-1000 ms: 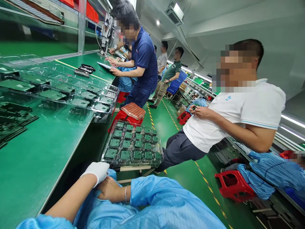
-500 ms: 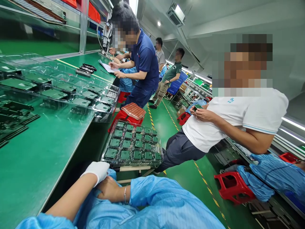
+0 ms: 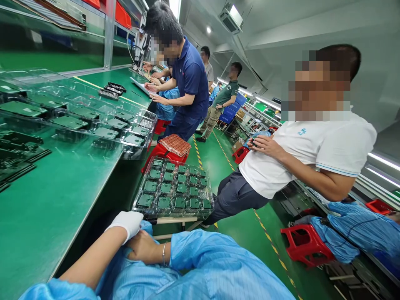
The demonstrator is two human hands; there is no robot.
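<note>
My left hand, in a white glove, rests in my lap over my other hand. Below and beside it lies my right hand, bare, with a bracelet at the wrist. Their fingers are mostly hidden behind each other and the blue gown. Just beyond my hands stands a clear tray with rows of green boards. Another clear tray with green boards sits on the green table to the left, near a stack of dark green boards.
A person in white stands at right, holding a small object. A person in dark blue leans at the table with papers. Red stools stand at right and behind the near tray. Black parts lie on the table.
The person in white has brought both hands together over the small board. The person in dark blue has shifted their hands over the papers. My own hands have not moved.
</note>
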